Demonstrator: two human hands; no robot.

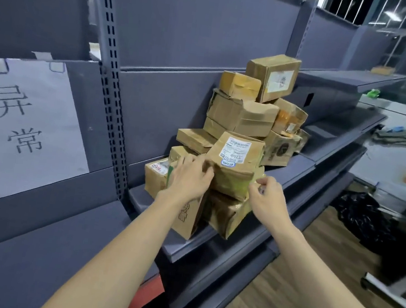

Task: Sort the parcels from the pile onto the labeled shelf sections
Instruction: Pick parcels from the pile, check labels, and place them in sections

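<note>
A white paper sign (pixel 23 127) with two handwritten characters is taped to the dark back panel of the shelf unit at far left, beside a perforated upright (pixel 109 74). Right of that upright, a pile of brown cardboard parcels (pixel 242 117) stands on the grey shelf (pixel 211 240), stacked several boxes high against the back panel. At the front of the pile sits a crumpled parcel with a white shipping label (pixel 235 163), tilted and resting on a battered box (pixel 225 213) below it. The left hand (pixel 189 178) lies against the left side of the labelled parcel, fingers curled over its edge; its grip is closed on the cardboard. Below that hand an upright box with dark printing (pixel 187 216) stands at the shelf's front edge. The right hand (pixel 267 198) is at the parcel's lower right corner, thumb and fingertips pinched on the torn edge there. Further right the shelf runs on bare, with one small parcel (pixel 383 70) on a higher shelf in the distance. On the floor at far right lie dark cloths (pixel 366 222) on wooden boards
</note>
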